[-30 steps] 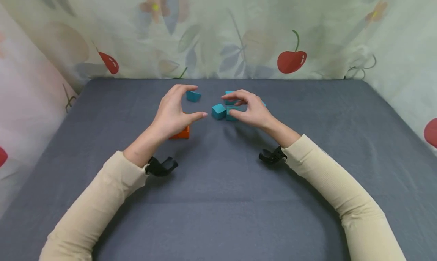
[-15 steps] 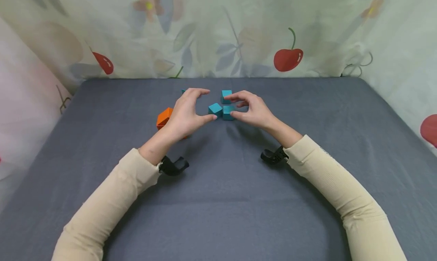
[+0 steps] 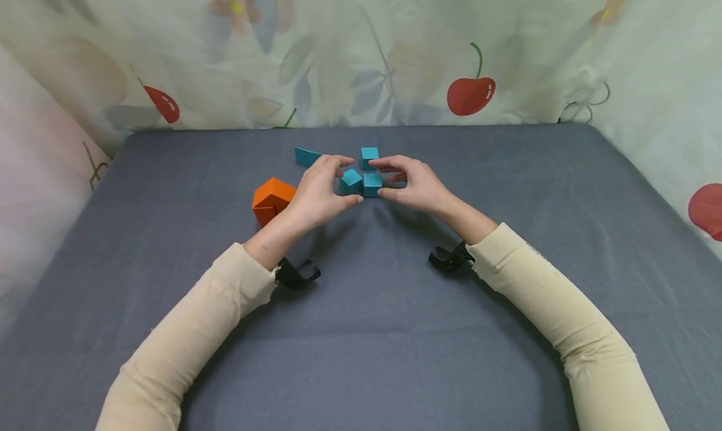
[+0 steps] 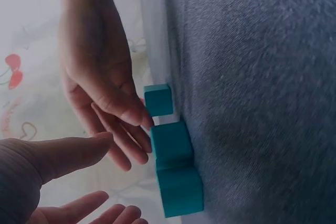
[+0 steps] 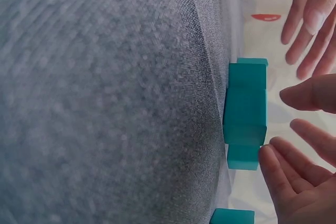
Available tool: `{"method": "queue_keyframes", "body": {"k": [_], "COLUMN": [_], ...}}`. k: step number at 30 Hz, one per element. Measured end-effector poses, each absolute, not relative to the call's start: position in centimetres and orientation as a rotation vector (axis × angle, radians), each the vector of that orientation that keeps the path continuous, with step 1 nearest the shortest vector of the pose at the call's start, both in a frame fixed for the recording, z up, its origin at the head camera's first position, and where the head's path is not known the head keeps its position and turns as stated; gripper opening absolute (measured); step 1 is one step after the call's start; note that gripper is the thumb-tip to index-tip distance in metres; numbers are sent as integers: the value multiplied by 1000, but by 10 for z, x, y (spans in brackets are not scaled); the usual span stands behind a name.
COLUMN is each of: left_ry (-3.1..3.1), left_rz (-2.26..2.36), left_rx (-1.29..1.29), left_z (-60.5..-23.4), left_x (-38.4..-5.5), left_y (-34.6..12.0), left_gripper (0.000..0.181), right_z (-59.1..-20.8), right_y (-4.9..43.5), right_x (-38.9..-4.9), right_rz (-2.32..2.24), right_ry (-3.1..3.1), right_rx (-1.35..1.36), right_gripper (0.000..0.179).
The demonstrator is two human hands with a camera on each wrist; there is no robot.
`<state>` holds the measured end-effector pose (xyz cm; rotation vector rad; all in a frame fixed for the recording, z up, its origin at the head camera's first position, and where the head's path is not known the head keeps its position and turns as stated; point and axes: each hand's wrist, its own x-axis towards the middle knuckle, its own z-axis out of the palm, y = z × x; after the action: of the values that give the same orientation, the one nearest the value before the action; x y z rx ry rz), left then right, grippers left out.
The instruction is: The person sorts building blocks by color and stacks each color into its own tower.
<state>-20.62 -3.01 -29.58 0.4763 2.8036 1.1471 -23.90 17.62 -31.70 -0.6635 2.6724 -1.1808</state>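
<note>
In the head view my left hand (image 3: 324,190) reaches in from the left, thumb and fingers apart beside a blue cube (image 3: 351,181), fingertips overlapping its left edge. A second blue cube (image 3: 372,185) stands against that one, and a third (image 3: 369,158) sits behind. My right hand (image 3: 414,181) is at the right of the cubes, its thumb tip right at the second cube and its fingers loosely bent over the gap behind. In the left wrist view the left fingers (image 4: 79,205) stand apart from the cubes, with nothing between them.
Orange blocks (image 3: 273,196) lie left of the left hand, partly hidden by its wrist. A blue wedge-like block (image 3: 306,156) lies behind that hand. Another blue block (image 5: 232,216) shows at the bottom of the right wrist view. A patterned curtain (image 3: 338,55) hangs at the grey table's back edge.
My left hand has moved right, up to the left cube, uncovering the orange blocks. The right hand has stayed nearly in place beside the cubes. The head view has shifted slightly.
</note>
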Motion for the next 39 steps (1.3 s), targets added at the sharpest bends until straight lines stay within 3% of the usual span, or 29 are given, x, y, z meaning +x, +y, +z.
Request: {"method": "queue_keyframes", "body": {"k": [21,39], "left_ry": [2724,2682], "left_rz": [1131,1057], "left_rx": [451,474], "left_z": [-309,-316], "left_x": [-211,-209], "left_y": [-17,-14], "left_gripper": [41,40], "right_z": [-319,-322], "right_y": [171,178], "right_x": [-238,-228], "right_rz": [-1155,-1173], "right_ry": [2657,2566], "right_rx": [-531,-787], "right_gripper": [41,37]}}
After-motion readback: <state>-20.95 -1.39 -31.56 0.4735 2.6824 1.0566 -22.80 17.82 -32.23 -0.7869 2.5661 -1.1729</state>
